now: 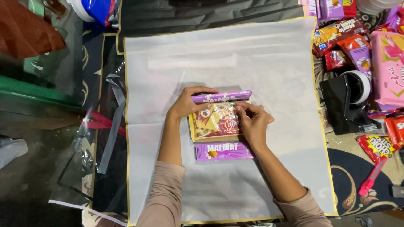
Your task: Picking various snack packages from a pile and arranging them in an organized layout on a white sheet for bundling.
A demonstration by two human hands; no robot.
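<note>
A gold and red snack packet (214, 124) lies on a white translucent wrapping sheet (269, 63). One purple snack box (221, 97) stands on edge along the packet's far side. A second purple box (223, 151) lies flat at its near side. My left hand (186, 103) rests on the left end of the far purple box and the packet's top corner. My right hand (252, 122) presses its fingertips onto the top right of the gold packet, beside the far box.
A black tape dispenser (346, 103) with a white roll stands right of the sheet. Several snack packets (349, 42) and a pink box (389, 67) crowd the right side. A pink cutter (372, 176) lies on the patterned rug. Dark plastic sheets (105, 138) lie left.
</note>
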